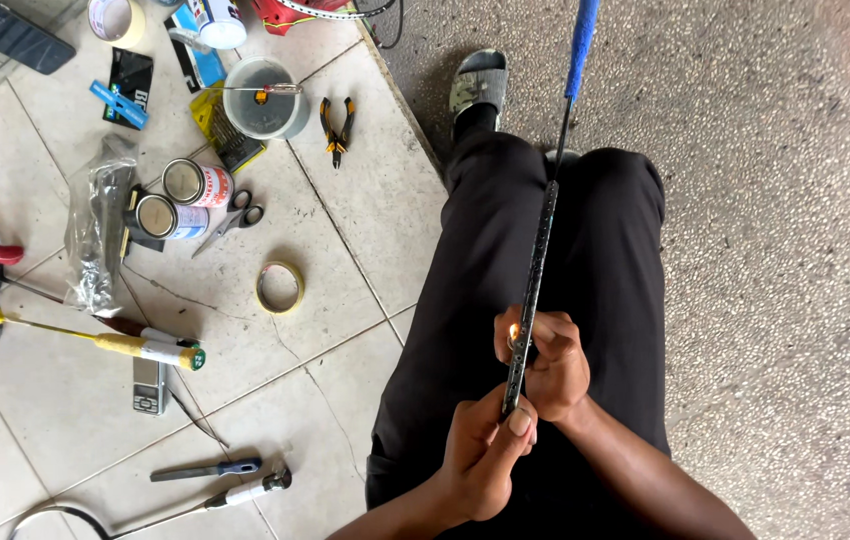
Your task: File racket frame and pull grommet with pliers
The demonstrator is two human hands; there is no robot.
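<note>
A seated person in black trousers holds a thin dark racket shaft with a blue grip (pixel 542 240) lengthwise over the lap, its blue end pointing away toward the speckled concrete floor (pixel 785 200). The left hand (pixel 485 455) is closed around the near end of the shaft, thumb pressed along it. The right hand (pixel 550 365) is curled shut around a small lighter (pixel 513 340), of which little shows; its small orange flame burns right beside the shaft, just above the left hand. To the left, on the pale tiled floor (pixel 345 200), lie two metal cans (pixel 183 198), a pair of scissors (pixel 235 218), a roll of tape (pixel 279 287), orange-handled pliers (pixel 336 128) and a clear plastic cup (pixel 263 98), well apart from both hands.
</note>
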